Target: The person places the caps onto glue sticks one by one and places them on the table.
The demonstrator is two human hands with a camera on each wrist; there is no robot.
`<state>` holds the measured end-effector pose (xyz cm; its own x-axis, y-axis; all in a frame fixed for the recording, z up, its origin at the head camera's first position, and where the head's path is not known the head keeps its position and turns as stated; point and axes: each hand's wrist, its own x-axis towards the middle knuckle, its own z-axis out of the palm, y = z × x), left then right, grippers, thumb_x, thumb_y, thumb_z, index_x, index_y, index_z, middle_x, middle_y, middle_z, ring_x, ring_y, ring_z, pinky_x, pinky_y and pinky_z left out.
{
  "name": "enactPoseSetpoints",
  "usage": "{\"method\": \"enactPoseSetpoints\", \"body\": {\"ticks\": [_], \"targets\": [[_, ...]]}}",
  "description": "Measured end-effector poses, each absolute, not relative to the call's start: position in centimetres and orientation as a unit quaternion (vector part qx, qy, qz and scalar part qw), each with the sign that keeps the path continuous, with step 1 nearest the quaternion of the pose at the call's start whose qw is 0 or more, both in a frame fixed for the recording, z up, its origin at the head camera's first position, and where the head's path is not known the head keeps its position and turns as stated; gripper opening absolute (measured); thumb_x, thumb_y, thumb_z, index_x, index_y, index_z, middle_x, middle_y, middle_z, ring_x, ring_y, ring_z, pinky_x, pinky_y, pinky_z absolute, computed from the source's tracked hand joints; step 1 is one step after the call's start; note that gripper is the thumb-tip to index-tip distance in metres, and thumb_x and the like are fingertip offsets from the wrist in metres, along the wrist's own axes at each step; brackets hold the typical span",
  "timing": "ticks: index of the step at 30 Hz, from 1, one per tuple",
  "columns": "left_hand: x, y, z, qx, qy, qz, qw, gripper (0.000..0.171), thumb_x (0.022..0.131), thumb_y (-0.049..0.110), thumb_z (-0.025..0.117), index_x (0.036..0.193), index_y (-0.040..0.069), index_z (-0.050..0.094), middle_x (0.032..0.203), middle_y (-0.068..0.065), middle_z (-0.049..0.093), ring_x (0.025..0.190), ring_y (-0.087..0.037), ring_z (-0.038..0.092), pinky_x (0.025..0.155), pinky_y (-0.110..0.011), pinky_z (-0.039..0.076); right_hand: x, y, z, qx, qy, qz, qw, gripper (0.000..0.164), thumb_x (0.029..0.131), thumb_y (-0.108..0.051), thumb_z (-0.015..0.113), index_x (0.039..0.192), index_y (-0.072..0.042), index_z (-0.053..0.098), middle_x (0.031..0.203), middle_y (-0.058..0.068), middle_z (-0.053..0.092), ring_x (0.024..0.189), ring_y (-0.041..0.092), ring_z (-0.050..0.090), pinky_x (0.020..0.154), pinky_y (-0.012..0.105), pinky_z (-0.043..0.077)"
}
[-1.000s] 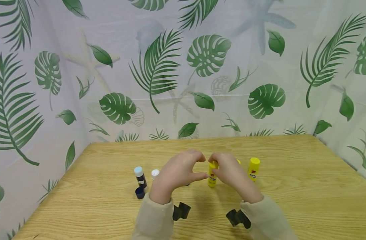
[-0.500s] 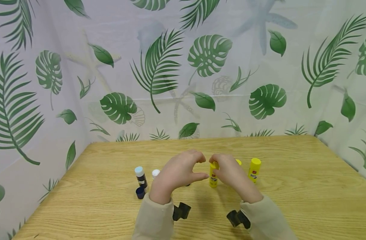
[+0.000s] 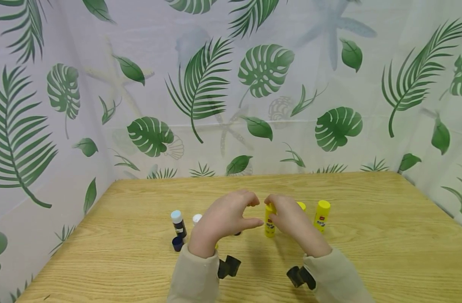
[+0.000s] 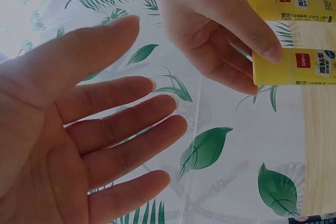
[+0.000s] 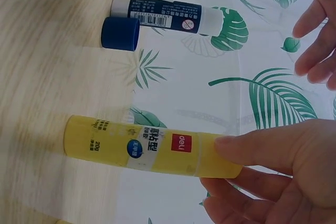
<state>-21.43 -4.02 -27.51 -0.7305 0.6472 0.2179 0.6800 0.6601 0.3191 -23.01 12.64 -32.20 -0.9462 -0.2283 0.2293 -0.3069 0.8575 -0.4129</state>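
a yellow glue stick [image 3: 269, 226] stands upright on the table [image 3: 367, 252], its top pinched between thumb and fingers of the right hand [image 3: 290, 214]. the left hand [image 3: 226, 214] hangs just beside it, thumb and fingers spread wide around nothing. farther left, a dark blue cap [image 3: 177, 243] sits by a navy glue stick [image 3: 179, 228].

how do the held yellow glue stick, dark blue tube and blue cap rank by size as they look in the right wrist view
1. Yellow glue stick
2. Dark blue tube
3. Blue cap
The first looks nearer the camera, so true sizes are unsure.
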Motion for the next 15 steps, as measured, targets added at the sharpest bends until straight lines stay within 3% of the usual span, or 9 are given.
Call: {"method": "enactPoseSetpoints", "body": {"ticks": [15], "targets": [[-21.76, -4.75, -27.49, -0.333, -0.919, -0.207, 0.05, 0.037, 0.08, 0.028, 0.066, 0.109, 0.007, 0.058, 0.107, -0.004, 0.059, 0.097, -0.017, 0.054, 0.08, -0.031, 0.044, -22.95, 12.58, -32.27, 0.136, -0.961, 0.229, 0.078, 0.03, 0.075, 0.004, 0.064, 0.104, 0.003, 0.057, 0.1, 0.016, 0.058, 0.089, 0.027, 0.056, 0.074, 0.039, 0.046]]}}
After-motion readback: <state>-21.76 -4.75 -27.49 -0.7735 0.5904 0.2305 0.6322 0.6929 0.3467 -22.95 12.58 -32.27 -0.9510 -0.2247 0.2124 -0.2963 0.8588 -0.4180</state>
